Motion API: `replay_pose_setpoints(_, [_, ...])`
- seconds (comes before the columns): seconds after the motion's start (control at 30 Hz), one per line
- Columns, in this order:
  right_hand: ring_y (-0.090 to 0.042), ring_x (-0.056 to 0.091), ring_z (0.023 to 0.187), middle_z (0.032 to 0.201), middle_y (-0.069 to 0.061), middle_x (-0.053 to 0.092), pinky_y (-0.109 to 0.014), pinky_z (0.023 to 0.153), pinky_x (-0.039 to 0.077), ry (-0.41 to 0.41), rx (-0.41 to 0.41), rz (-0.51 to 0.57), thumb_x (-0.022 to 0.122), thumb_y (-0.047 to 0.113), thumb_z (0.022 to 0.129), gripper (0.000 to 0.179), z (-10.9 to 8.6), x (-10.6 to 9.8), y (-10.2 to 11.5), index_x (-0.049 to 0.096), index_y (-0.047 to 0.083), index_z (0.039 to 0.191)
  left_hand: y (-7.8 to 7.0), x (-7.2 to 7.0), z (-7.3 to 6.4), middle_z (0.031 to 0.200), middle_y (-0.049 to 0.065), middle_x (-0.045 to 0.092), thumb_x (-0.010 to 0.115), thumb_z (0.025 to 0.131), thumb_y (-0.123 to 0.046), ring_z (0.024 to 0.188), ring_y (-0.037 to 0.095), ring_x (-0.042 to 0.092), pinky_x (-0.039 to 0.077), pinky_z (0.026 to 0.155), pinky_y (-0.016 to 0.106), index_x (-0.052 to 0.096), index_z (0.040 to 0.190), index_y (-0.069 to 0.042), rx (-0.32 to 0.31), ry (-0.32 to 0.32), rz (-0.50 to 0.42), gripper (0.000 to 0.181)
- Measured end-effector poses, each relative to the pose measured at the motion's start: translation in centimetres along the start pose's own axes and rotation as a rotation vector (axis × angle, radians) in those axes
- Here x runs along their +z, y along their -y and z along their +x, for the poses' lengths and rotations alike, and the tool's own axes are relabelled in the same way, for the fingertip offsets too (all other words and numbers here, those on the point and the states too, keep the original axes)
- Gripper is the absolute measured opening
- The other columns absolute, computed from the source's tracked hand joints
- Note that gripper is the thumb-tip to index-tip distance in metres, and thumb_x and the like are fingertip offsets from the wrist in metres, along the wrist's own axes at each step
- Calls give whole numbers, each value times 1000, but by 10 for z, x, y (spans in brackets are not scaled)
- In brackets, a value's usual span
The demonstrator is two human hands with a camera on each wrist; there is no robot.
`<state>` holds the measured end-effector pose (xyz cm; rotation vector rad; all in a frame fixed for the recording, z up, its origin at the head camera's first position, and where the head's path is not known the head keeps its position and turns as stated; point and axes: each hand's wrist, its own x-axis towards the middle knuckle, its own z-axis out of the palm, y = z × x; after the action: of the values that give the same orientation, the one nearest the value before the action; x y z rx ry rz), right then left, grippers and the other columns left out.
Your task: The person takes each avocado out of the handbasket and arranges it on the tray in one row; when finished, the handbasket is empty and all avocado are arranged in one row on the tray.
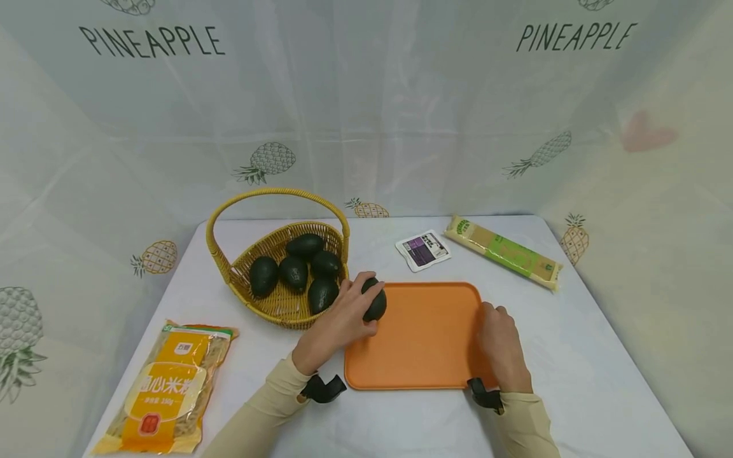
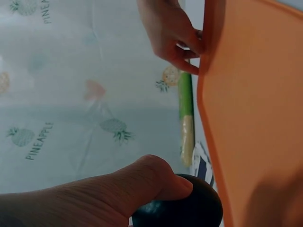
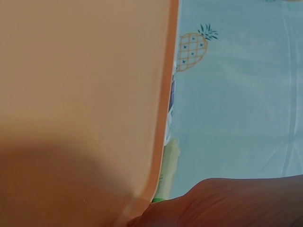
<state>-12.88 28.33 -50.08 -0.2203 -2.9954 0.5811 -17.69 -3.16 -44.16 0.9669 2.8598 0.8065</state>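
My left hand (image 1: 346, 312) grips a dark green avocado (image 1: 375, 301) between thumb and fingers, over the left edge of an orange tray (image 1: 418, 337). The left wrist view shows the thumb laid along the near side of this avocado (image 2: 201, 203). At the opposite side, my right hand (image 1: 504, 343) holds the tray's right edge with curled fingers; from the left wrist view that hand (image 2: 177, 35) has its fingertips right at the rim. Left of the tray, several more avocados (image 1: 294, 273) lie in a yellow wicker basket (image 1: 275, 308) with a tall arched handle.
A yellow-orange bag of noodles (image 1: 163, 388) lies at the front left of the white table (image 1: 572, 356). Behind the tray are a small white and purple packet (image 1: 424, 250) and a long green and beige packet (image 1: 504, 252). A pineapple-print curtain (image 1: 435, 127) hangs behind.
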Motion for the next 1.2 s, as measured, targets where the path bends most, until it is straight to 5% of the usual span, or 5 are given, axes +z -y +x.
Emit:
replay_pose_setpoints(0.37, [-46,62,75,88,-34,60,-55,66,55,-3,-6,-2,57,-18,90,22,1,0,0,63,-20,111,5,7,3,158,27,45,86,87,-6,136,53,53,39,122,68,57,151,1,13,54,3,71])
replay_pose_setpoints(0.6, [-47,63,78,87,-34,61,-56,68,56,-21,-20,-4,54,-20,90,23,-1,0,1,63,-20,112,6,10,6,161,24,44,84,89,-8,132,53,50,53,110,59,55,153,-2,-17,83,-4,71])
replay_pose_setpoints(1.2, [-47,64,78,87,-34,64,-58,70,57,-5,-3,-35,57,-18,90,23,1,2,0,64,-19,112,11,21,9,162,24,43,85,90,-10,139,50,48,53,111,57,55,153,-2,-52,118,-12,71])
